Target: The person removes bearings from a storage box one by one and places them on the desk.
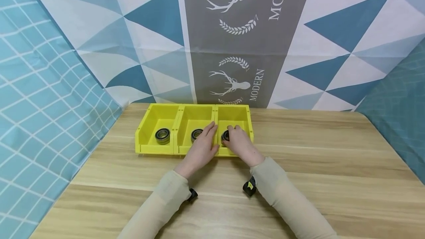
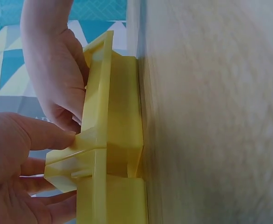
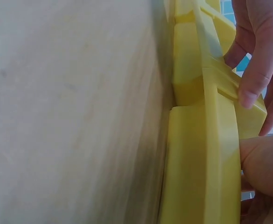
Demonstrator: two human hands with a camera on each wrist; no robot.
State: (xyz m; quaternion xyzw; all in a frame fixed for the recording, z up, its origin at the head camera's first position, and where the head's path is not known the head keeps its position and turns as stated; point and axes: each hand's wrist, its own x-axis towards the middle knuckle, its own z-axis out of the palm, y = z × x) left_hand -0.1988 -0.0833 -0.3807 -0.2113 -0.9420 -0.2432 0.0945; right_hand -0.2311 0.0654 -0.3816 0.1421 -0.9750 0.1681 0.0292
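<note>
1. Just below the frame's centre, the right hand (image 1: pixel 241 144) pinches a ring (image 1: pixel 224 138) inside the rightmost yellow bin (image 1: pixel 233 112).
2. Left of it, the left hand (image 1: pixel 201 150), fingers nearly straight, touches the bin divider (image 1: pixel 215 114).

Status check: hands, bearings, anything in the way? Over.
Right hand gripping bearing in right bin. Left hand holding divider on that bin's left. Middle bearing partly covered by left hand; nothing visibly blocking right hand.
</note>
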